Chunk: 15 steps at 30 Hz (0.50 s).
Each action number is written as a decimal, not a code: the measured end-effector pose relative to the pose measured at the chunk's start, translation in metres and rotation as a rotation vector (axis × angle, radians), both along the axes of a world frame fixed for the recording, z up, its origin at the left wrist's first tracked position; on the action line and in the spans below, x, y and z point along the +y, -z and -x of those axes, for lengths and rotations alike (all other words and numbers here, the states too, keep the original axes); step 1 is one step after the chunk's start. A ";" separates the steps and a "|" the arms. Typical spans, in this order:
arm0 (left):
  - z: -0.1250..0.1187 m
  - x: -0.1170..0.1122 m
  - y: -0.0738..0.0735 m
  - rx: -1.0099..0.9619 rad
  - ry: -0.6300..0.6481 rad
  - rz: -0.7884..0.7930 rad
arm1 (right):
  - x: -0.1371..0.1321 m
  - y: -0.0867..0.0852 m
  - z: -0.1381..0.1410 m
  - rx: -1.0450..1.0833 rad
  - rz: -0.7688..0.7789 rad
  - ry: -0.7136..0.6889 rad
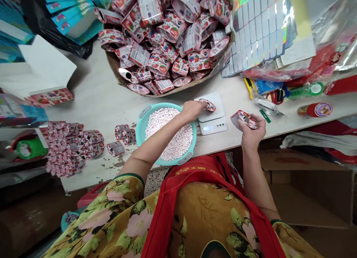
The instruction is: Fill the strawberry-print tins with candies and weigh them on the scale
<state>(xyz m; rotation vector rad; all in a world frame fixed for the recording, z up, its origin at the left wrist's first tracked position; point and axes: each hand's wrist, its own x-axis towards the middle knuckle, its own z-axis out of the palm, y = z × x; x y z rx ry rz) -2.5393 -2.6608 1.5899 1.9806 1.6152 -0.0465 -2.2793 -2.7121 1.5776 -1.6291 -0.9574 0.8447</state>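
My left hand [192, 110] reaches over a teal bowl [145, 118] of small white candies and pinches a red strawberry-print container [208, 105] resting on a small white digital scale [213, 118]. My right hand [252, 133] is just right of the scale, fingers wrapped round a second strawberry-print container [244, 119] held on its side with its opening facing up.
A large basket [113, 63] heaped with several empty strawberry containers stands behind the bowl. Filled containers [72, 146] pile at the left. Holographic sticker sheets [260, 29], bags, tape and a red tube [314, 110] crowd the right. Open cardboard boxes [304, 191] sit below the table edge.
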 end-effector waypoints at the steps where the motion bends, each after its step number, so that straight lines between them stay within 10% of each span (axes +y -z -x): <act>1: -0.005 -0.003 0.001 0.035 0.035 -0.010 | 0.005 0.002 0.004 0.001 0.001 -0.009; 6: 0.015 -0.023 -0.010 0.062 -0.085 -0.089 | 0.039 0.026 0.050 0.026 -0.048 -0.166; 12: 0.144 -0.108 -0.073 0.293 -0.678 -0.068 | 0.056 0.051 0.101 -0.112 -0.025 -0.439; 15: 0.212 -0.144 -0.066 0.464 -0.934 -0.013 | 0.065 0.030 0.110 -0.400 -0.161 -0.449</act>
